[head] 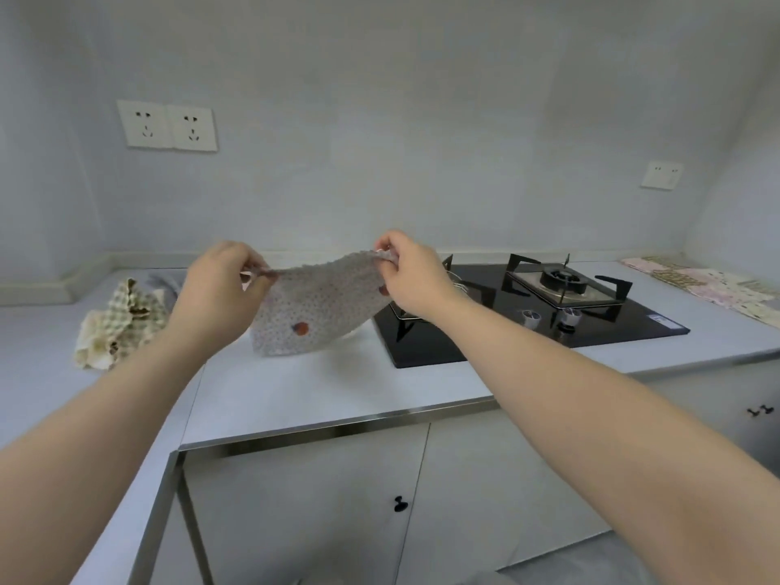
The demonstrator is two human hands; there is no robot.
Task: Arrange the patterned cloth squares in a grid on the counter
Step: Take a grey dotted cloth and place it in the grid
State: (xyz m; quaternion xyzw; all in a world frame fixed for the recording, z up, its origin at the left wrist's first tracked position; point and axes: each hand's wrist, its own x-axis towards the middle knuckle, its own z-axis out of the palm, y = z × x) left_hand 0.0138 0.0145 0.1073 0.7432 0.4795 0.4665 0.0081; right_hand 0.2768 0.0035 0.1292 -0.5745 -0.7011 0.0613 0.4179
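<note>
1. Step in hand: opening out one dotted cloth square (320,306) for laying. Judged good practice is to keep the top edge taut between both hands, let the hanging edge meet the counter (337,390) first, then lower the held corners so that no fold is trapped.
2. Placement, judged: square its edges to the laid-out cloths (700,285), which lie well to the right of the right hand. Carry it high over the gas hob (527,314), since the pan supports could snag it.
3. Left hand (219,280): fingers and thumb curled, pinching the square's left top corner. It holds nothing else.
4. Right hand (411,274): fingers curled, pinching the right top corner, slightly higher than the left hand.
5. Dotted cloth square, location: it hangs between and below the two hands, sagging in the middle. Whether its lower edge touches the counter cannot be told.
6. Crumpled cloth pile (122,318): just left of the left hand, down on the counter, not yet sorted.
</note>
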